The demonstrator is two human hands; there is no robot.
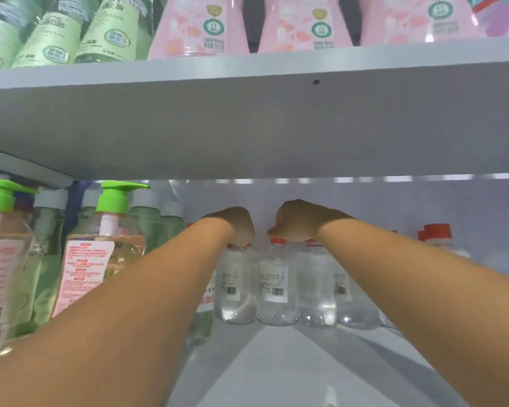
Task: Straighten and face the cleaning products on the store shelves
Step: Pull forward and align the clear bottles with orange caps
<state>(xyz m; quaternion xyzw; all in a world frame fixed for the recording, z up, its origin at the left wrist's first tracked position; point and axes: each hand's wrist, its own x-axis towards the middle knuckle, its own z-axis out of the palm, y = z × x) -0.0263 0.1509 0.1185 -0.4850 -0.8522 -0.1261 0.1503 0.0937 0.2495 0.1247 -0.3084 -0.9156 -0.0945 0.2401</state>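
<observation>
Several small clear bottles with red caps stand deep on the lower shelf (276,362). Both my arms reach in to them. My left hand (235,224) is closed over the cap of the leftmost clear bottle (237,286). My right hand (297,221) grips the top of another clear bottle (318,286); between the two stands a bottle (275,284) with its barcode label facing me. The fingers of both hands are hidden behind the knuckles.
Green-pump soap bottles (100,254) and green refill bottles (153,224) stand at the left. More red-capped bottles (437,233) sit at the right rear. The upper shelf board (247,113) hangs low overhead, carrying green bottles (59,33) and pink bottles (200,27).
</observation>
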